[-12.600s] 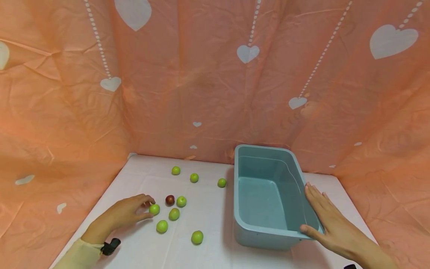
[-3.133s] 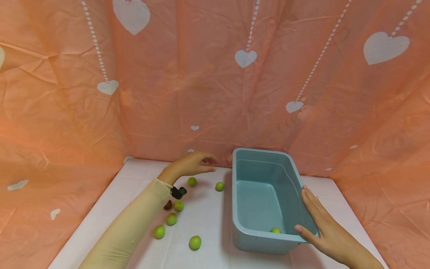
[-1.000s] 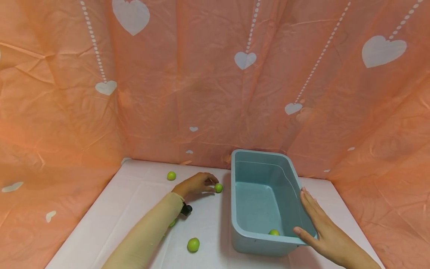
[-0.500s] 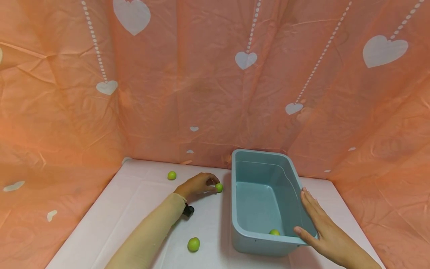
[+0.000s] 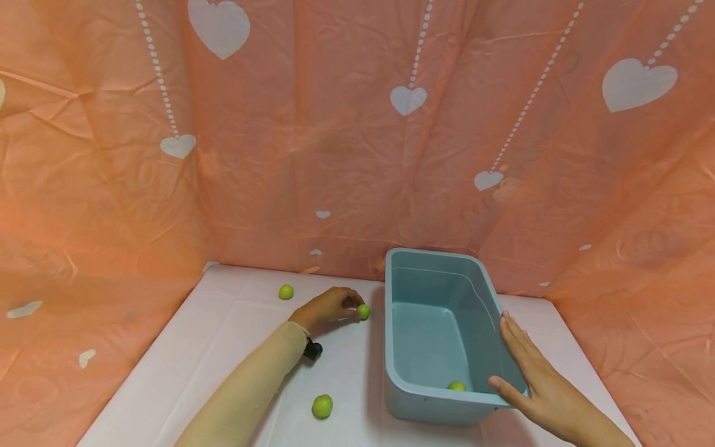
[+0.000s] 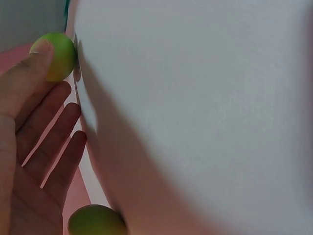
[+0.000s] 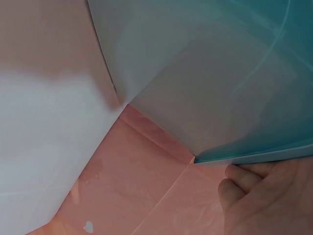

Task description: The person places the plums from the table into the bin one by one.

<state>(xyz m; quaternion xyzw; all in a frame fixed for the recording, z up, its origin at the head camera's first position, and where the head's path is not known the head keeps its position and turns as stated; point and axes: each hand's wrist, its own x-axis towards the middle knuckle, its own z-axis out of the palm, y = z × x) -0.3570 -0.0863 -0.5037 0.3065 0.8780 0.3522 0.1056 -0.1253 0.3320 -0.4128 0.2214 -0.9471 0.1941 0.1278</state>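
Note:
My left hand (image 5: pixel 331 307) reaches across the table and pinches a small round green fruit (image 5: pixel 364 311) beside the bin's left wall. In the left wrist view my thumb lies on that fruit (image 6: pixel 62 58), while the other fingers spread below it; a second green fruit (image 6: pixel 97 221) shows near the palm. The blue-grey plastic bin (image 5: pixel 416 390) has one green fruit (image 5: pixel 456 386) at its near end. My right hand (image 5: pixel 539 379) rests on the bin's near right corner, fingers straight along the right rim, thumb over the front rim.
One green fruit (image 5: pixel 286 292) lies at the back left, another (image 5: pixel 322 406) near the front. The left sleeve (image 5: pixel 251 379) covers part of the white table (image 5: pixel 206 316). A peach-orange curtain (image 5: pixel 335 155) with white hearts surrounds the table on three sides.
My left hand has gone from the fruit on the left, over the back, to the fruit beside the bin, where its fingers have closed. One fruit has come into the bin. The right hand stays.

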